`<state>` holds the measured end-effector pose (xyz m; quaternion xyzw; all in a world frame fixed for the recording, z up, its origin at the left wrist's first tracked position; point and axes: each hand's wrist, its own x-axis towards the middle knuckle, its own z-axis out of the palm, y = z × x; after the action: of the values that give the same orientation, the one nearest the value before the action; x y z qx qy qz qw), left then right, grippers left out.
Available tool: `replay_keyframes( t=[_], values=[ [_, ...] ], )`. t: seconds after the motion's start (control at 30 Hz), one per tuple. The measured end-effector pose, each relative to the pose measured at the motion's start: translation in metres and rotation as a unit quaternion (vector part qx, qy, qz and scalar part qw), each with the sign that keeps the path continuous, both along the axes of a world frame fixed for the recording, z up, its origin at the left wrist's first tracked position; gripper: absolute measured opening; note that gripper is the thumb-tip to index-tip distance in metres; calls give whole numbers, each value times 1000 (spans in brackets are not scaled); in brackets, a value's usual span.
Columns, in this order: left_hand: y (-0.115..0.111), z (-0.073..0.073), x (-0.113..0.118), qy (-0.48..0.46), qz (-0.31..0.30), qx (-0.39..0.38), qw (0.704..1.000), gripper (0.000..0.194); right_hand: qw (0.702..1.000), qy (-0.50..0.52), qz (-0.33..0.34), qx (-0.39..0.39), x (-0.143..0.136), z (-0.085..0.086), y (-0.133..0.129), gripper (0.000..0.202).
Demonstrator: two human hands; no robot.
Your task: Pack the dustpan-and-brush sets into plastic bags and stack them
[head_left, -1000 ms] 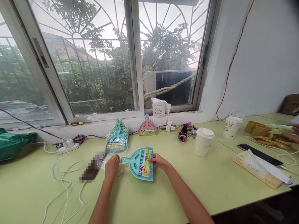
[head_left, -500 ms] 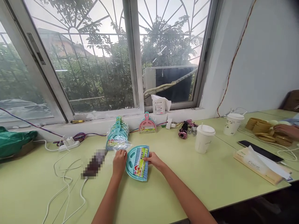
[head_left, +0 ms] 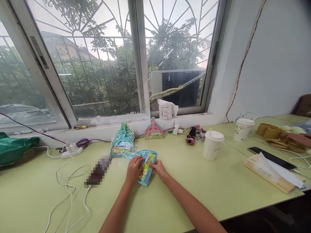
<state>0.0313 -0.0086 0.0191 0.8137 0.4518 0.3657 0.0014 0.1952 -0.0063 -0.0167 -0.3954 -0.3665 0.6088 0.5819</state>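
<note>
Head view: near the middle of the frame, the left hand (head_left: 134, 166) lies over the dustpan (head_left: 148, 151) with fingers bent; whether it grasps or only presses, I cannot tell. The right hand (head_left: 159, 169) pinches the dustpan's right edge, thumb on the face beside the label (head_left: 147, 163). A blue brush (head_left: 144, 181) lies against the pan under that label, and the handle (head_left: 127, 156) points to the upper left.

To handle this well, I'd keep the right pinch light but sure — enough to hold brush and pan together without crushing the bristles — and spread the left fingers over firm plastic rather than over the label, which could crease. Keeping the set low over the table (head_left: 160, 207) would leave little drop if it slips.

Just beyond the handle stands a stack of wrapped dustpans (head_left: 122, 142), a pink one (head_left: 153, 129) to its right by the sill. A blurred-out phone (head_left: 97, 171) lies left of the hands, a power strip (head_left: 72, 151) farther left. Right of centre stands a cup (head_left: 212, 147), with a tissue pack (head_left: 269, 174) beyond it; at the far right, another person's hand (head_left: 295, 139) touches brown rolls (head_left: 267, 130).
</note>
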Motion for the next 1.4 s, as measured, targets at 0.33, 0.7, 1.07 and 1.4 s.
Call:
replay_keyframes(
  t=[0.33, 0.7, 1.07, 1.4],
  values=[
    [11, -10, 14, -617, 34, -346, 706, 71, 993, 89, -81, 16, 5, 5, -3, 45],
    [4, -28, 48, -614, -139, -437, 643, 52, 975, 110, -191, 18, 9, 0, 4, 41],
    [-3, -30, 47, -538, -203, -517, 634, 53, 963, 165, -210, 44, 17, 11, 3, 43],
    [2, -28, 40, -606, -156, -455, 633, 55, 970, 178, -159, 37, 14, 7, 6, 39]
  ],
)
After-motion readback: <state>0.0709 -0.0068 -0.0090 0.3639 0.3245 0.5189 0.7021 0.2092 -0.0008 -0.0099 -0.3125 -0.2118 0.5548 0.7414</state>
